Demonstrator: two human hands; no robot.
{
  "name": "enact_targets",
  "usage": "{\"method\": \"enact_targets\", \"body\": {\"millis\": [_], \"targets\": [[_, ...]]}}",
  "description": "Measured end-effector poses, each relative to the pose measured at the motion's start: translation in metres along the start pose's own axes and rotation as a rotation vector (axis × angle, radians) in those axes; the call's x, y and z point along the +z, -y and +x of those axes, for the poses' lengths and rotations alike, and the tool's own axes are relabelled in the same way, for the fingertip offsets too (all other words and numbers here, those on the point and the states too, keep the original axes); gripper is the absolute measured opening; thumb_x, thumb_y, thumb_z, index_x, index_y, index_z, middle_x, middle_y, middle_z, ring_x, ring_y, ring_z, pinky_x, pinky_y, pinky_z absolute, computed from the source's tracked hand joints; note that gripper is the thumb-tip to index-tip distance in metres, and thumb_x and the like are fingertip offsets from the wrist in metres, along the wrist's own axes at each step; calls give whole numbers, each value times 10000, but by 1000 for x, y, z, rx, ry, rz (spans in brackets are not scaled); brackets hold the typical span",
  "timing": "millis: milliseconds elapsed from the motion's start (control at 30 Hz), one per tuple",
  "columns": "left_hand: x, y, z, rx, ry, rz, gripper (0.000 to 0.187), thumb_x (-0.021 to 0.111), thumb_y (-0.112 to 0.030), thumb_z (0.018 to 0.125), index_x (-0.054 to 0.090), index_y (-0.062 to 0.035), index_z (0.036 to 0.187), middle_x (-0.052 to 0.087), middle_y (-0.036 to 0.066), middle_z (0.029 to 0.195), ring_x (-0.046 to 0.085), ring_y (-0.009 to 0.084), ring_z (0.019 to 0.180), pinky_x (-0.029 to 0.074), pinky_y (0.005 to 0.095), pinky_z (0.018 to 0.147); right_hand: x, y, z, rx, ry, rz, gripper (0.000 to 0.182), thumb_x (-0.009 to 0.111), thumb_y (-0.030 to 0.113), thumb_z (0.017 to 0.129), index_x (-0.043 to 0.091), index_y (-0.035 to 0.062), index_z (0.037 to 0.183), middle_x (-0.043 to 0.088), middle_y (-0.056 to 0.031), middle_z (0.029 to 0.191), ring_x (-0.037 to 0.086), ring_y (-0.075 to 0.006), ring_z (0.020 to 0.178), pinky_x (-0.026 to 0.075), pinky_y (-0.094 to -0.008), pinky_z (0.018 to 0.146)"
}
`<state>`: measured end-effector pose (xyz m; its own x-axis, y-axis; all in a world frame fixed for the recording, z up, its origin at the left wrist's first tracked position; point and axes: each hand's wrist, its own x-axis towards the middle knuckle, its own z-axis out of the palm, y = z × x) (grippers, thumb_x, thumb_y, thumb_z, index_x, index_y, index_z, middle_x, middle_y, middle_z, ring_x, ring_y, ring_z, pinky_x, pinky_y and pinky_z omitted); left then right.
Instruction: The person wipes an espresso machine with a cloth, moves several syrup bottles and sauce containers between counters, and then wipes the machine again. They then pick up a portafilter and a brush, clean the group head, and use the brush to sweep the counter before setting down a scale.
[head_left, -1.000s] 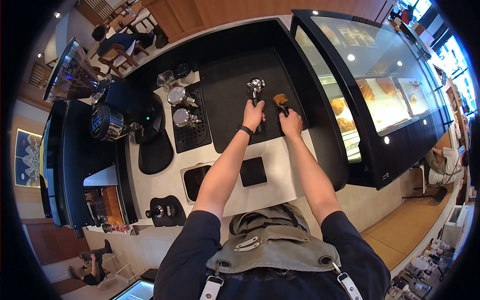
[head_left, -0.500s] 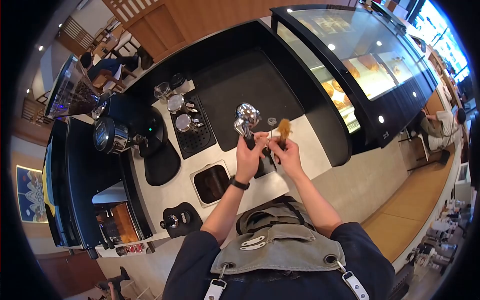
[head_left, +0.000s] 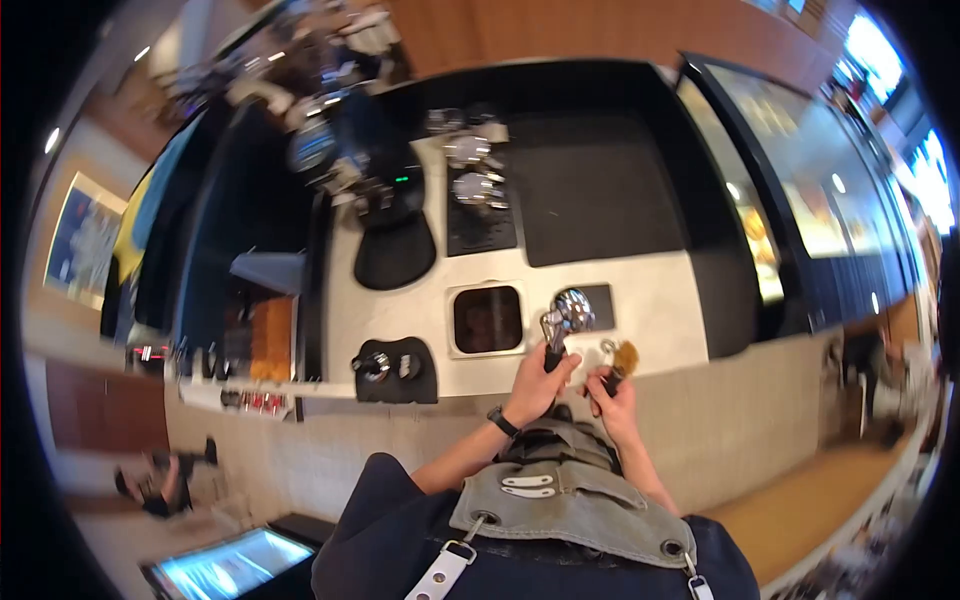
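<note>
My left hand (head_left: 541, 385) is closed round the black handle of a portafilter (head_left: 570, 312), whose shiny metal head points away from me over the counter. Close by on the right, my right hand (head_left: 611, 392) holds a brush (head_left: 625, 358) with tan bristles, bristles up. A thin tool with a small wire ring (head_left: 608, 346) stands up beside the bristles, also from the right hand. Beyond the portafilter lies a small dark square plate (head_left: 600, 306). The hands are apart, above the counter's front edge.
A square bin (head_left: 487, 319) is sunk in the white counter (head_left: 660, 300). Left of it are a black tamping mat (head_left: 422, 388) and a grinder (head_left: 385, 165). Metal pieces stand on a drip tray (head_left: 480, 235). A black mat (head_left: 600, 190) lies behind; a glass display case (head_left: 810, 190) stands right.
The view has turned and blurred, with the counter now lying more level. My hands, still holding the portafilter and brush, sit lower and further right in view, nearer the counter's front edge.
</note>
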<state>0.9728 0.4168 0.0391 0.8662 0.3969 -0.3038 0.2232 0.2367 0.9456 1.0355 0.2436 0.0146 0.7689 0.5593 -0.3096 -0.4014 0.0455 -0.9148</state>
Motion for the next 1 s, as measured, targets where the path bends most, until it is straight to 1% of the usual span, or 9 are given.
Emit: {"method": "enact_targets", "body": {"millis": [33,133,300,400,500,600,767,867,1000], "targets": [[-7,-19,-16,-11,-48,13,330,718,-338,1010,559,-56,1076,563,-34,664,529,62,508,417,244,461,-2,-2,1,27,26,-33,171,669,192,1027,657,32,1087,677,-17,801,465,-39,549,352,-221,487],[-35,-28,-55,47,-211,-145,319,668,-352,1041,574,-51,1093,517,-51,652,505,62,492,405,237,457,-4,1,9,25,162,-117,152,685,173,1014,654,37,1074,710,-57,798,477,-49,515,347,-221,465],[-107,-41,-155,207,-447,-334,305,470,-303,1092,544,-36,1220,552,19,836,527,91,629,443,229,568,11,1,26,29,468,-245,182,689,167,1014,653,6,1092,699,-68,803,527,-59,555,360,-209,478],[-150,-73,-229,378,-661,-299,369,494,-374,1092,545,-35,1228,564,17,835,551,93,621,457,229,572,41,7,32,24,584,-307,190,689,164,1015,653,-3,1098,690,-66,809,566,-62,598,367,-202,484],[-204,-110,-295,538,-926,-82,323,543,-346,1095,555,-39,1193,589,14,873,574,88,608,481,242,558,76,3,30,7,679,-335,208,704,181,1008,656,0,1099,690,-55,824,596,-65,654,383,-197,501],[-271,-164,-355,545,-1138,145,386,568,-386,1081,606,-13,1174,611,36,893,617,106,584,507,252,553,115,-2,16,-65,724,-365,189,695,196,1020,644,28,1088,704,-44,824,502,-37,549,373,-197,490],[-434,-260,-416,473,-1308,847,460,637,-434,1030,703,-9,867,631,9,700,571,90,635,471,279,615,182,-11,-5,-132,766,-346,158,740,73,940,662,35,1073,718,-63,870,591,-74,666,428,-206,538],[-527,-311,-414,429,-1302,894,477,658,-454,999,718,-8,839,646,32,695,565,107,664,462,299,651,240,14,-6,-277,812,-264,119,721,-48,890,684,-24,1001,724,-88,934,692,-174,829,544,-282,711],[-682,-352,-385,427,-1172,1142,497,657,-492,968,765,-34,810,702,114,724,660,210,690,505,356,690,347,118,-16,-951,988,-533,192,806,89,732,748,57,913,708,-80,846,682,-236,776,521,-336,698]]}}
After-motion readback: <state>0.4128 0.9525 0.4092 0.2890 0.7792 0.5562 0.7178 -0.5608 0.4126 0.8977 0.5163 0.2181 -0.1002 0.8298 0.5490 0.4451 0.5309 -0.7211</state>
